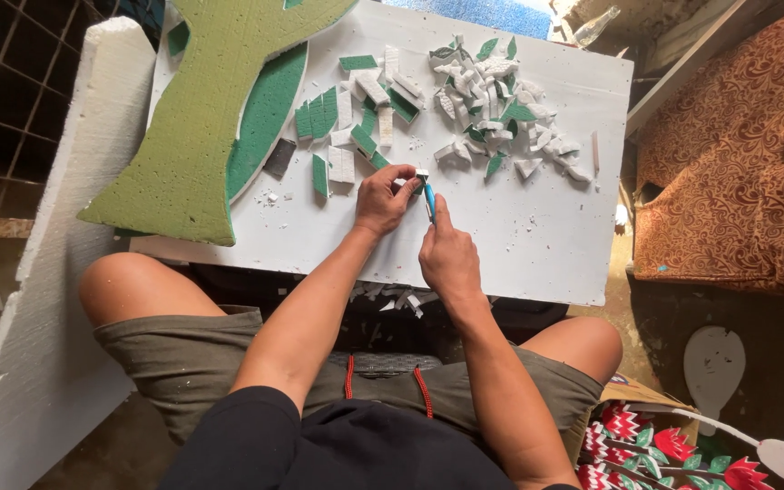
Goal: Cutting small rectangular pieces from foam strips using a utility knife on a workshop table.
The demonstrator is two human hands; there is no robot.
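White board [537, 227] fills the workspace, and right at its middle the left hand [383, 200] pinches a small foam piece [419, 177], fingers curled tight. Right hand [448, 259] is clenched around a blue cutter [429, 201], blade at the piece. Beyond lie foam scraps [492, 100], green strips [319, 116] and a big green cutout [201, 118].

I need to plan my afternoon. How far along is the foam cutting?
Done: a pile of cut leaf shapes lies on the white board. In hand: left hand holds a small piece, right hand a blue knife. Left: uncut green strips.
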